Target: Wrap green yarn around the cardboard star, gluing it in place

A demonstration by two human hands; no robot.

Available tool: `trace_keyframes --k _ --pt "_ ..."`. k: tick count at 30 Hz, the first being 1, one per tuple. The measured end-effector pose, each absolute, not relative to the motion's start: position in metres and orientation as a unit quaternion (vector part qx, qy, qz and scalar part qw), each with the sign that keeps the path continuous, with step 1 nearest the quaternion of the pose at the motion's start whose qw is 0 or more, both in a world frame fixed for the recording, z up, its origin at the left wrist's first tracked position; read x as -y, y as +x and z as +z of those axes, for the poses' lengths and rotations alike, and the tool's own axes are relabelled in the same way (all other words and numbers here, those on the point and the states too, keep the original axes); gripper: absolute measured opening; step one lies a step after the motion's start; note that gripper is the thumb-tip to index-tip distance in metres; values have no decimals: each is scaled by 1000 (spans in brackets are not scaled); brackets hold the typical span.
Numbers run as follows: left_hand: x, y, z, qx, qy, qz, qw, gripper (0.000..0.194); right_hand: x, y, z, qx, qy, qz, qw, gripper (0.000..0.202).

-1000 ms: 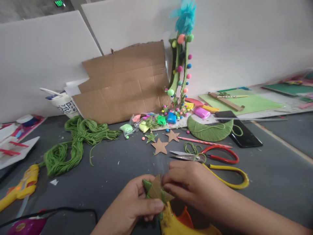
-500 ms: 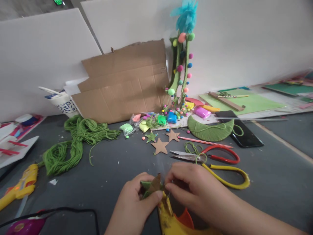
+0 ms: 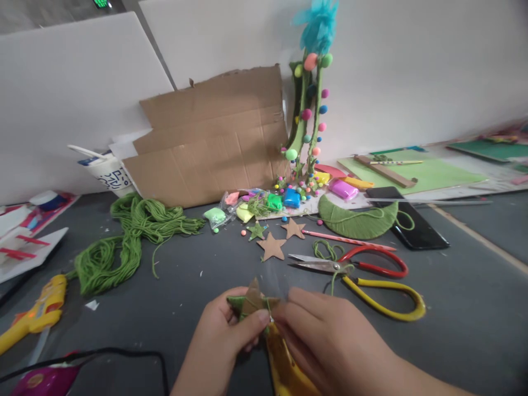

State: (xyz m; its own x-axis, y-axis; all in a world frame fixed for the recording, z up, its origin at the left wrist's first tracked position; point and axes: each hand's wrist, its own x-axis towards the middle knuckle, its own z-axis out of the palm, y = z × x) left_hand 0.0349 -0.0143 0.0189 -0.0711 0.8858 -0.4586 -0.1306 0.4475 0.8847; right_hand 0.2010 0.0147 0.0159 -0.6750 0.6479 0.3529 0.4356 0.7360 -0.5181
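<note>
A cardboard star [image 3: 252, 300], partly wound with green yarn, is pinched between the thumb and fingers of my left hand [image 3: 223, 335]. Close against its right side is my right hand [image 3: 330, 330], fingers closed on green yarn; the pinch itself is mostly hidden. More yarn trails from the scissors [image 3: 336, 267] down behind this hand. Below the star, partly covered by my right hand, is a yellow glue gun [image 3: 280, 357], its metal tip close to the star. Two bare cardboard stars [image 3: 272, 247] and a small green-wrapped star [image 3: 257, 231] lie ahead on the table.
A green yarn hank [image 3: 124, 242] lies left, near another yellow glue gun [image 3: 49, 302] and a black cable [image 3: 124, 352]. Behind are clay packets [image 3: 292, 198], cardboard [image 3: 206, 148] and a pompom-decorated piece [image 3: 305, 110]. A yarn-wrapped crescent [image 3: 357, 217] and phone [image 3: 416, 225] lie right.
The star has shifted slightly left and turned, showing more of its cardboard face. My right hand has lowered and now covers the glue gun's orange trigger. The yarn near the scissors has shifted.
</note>
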Motion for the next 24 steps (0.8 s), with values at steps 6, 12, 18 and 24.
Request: trace_keyframes --k 6,12,18,24 --pt "15 36 14 -566 220 444 659 22 -11 200 7 929 -269 94 234 17" --pt "14 37 20 -540 152 466 684 20 -15 199 13 917 -287 134 242 17" --pt "13 39 22 -505 144 467 711 19 -19 201 18 878 -316 287 217 16" --pt "13 33 22 -503 226 434 713 18 -33 203 25 774 -361 476 209 18"
